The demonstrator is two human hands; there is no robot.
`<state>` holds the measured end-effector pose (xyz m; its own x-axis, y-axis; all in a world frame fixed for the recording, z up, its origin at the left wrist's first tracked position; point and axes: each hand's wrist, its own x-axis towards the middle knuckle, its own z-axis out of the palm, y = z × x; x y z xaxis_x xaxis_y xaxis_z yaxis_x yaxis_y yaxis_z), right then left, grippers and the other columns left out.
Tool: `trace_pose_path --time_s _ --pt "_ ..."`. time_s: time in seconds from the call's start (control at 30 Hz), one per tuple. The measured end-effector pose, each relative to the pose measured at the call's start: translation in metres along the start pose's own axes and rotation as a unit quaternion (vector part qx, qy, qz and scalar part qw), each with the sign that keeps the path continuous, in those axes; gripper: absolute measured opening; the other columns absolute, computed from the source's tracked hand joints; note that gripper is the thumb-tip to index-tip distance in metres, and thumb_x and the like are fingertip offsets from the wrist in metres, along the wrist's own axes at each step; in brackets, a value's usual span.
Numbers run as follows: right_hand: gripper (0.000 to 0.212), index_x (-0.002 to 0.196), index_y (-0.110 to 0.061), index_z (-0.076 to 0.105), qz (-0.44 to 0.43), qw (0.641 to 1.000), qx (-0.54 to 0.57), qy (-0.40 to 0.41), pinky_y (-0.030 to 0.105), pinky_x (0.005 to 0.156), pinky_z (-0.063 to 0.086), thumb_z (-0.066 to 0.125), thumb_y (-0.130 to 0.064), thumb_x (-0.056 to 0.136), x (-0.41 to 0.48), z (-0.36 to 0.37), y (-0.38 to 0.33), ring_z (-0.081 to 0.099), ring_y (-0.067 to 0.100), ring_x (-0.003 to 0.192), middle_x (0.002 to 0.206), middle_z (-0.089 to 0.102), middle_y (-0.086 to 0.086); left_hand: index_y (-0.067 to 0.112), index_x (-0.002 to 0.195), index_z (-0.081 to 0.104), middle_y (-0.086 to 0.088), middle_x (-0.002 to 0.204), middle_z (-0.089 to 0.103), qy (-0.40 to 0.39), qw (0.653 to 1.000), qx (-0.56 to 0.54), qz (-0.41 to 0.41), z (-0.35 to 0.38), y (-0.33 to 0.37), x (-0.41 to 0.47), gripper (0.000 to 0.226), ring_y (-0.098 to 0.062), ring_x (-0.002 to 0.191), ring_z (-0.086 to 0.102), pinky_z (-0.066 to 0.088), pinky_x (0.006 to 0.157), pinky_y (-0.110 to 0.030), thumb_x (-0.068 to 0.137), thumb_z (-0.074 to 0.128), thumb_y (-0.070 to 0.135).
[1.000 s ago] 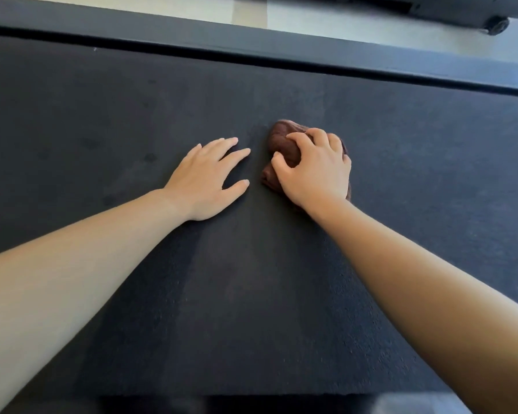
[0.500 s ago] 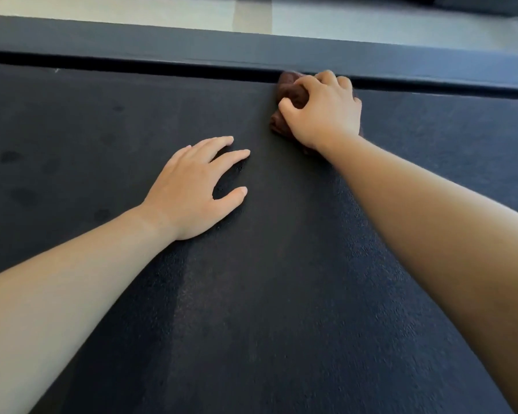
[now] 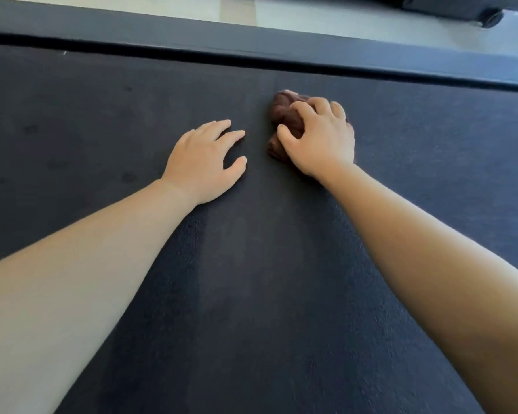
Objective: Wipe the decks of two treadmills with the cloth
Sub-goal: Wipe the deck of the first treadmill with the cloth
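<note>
On the dark treadmill deck [image 3: 102, 130], near its far edge rail [image 3: 281, 40], the right hand [image 3: 320, 138] grips a bunched brown cloth [image 3: 281, 115]. Just beside it, the left hand [image 3: 205, 162] lies flat, fingers spread.

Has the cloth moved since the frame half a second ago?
Yes. The cloth, gripped by the right hand, was up against the side rail; now it sits back on the belt, nearer the person and clear of the rail.
</note>
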<state>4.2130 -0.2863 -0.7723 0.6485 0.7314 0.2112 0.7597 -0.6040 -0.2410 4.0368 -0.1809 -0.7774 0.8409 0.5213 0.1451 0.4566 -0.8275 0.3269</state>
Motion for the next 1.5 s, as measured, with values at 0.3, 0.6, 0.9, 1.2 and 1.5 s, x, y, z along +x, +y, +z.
trace_pose_path --time_s 0.3,0.6,0.9,1.2,1.5 --pt "0.044 0.124 -0.033 0.055 0.000 1.000 0.010 0.011 0.045 0.102 0.033 0.048 -0.054 0.085 -0.131 -0.020 -0.044 0.032 0.024 0.130 0.135 0.047 -0.006 0.021 0.139 0.043 -0.002 0.151 0.032 -0.009 0.999 -0.027 0.029 -0.015 -0.020 -0.088 0.048 -0.023 0.141 0.024 0.016 0.114 -0.041 0.093 0.044 0.032" --pt "0.045 0.122 -0.034 0.058 0.001 1.000 0.015 0.012 0.051 0.101 0.035 0.048 -0.055 0.083 -0.176 -0.023 -0.081 0.034 0.024 0.129 0.133 0.049 -0.007 0.024 0.140 0.041 -0.001 0.152 0.031 -0.044 0.998 -0.003 0.055 -0.032 -0.037 -0.109 0.050 -0.022 0.140 0.025 0.020 0.113 -0.043 0.092 0.046 0.036" --pt "0.046 0.122 -0.034 0.057 -0.057 0.998 0.040 -0.005 0.049 0.103 0.031 0.043 -0.057 0.084 -0.057 0.005 -0.081 0.035 0.025 0.126 0.132 0.048 -0.006 0.020 0.140 0.041 -0.002 0.150 0.033 -0.041 0.999 0.002 0.014 -0.039 -0.066 -0.080 0.050 -0.021 0.140 0.026 0.021 0.114 -0.041 0.093 0.046 0.035" --pt "0.052 0.126 -0.027 0.053 -0.011 0.999 0.043 -0.011 0.055 0.105 0.025 0.039 -0.056 0.084 0.024 0.026 -0.085 0.028 0.032 0.132 0.141 0.042 0.005 0.024 0.138 0.043 0.001 0.145 0.037 -0.040 0.998 0.046 -0.001 -0.040 -0.062 -0.074 0.053 -0.019 0.135 0.031 0.025 0.110 -0.040 0.087 0.042 0.039" --pt "0.050 0.131 -0.028 0.049 -0.021 0.999 0.033 -0.010 0.056 0.107 0.024 0.041 -0.055 0.088 -0.006 0.019 -0.087 0.025 0.032 0.135 0.143 0.039 0.004 0.025 0.140 0.040 0.001 0.148 0.034 -0.036 0.998 0.050 0.019 -0.038 -0.067 -0.074 0.056 -0.018 0.137 0.028 0.023 0.110 -0.038 0.087 0.039 0.042"
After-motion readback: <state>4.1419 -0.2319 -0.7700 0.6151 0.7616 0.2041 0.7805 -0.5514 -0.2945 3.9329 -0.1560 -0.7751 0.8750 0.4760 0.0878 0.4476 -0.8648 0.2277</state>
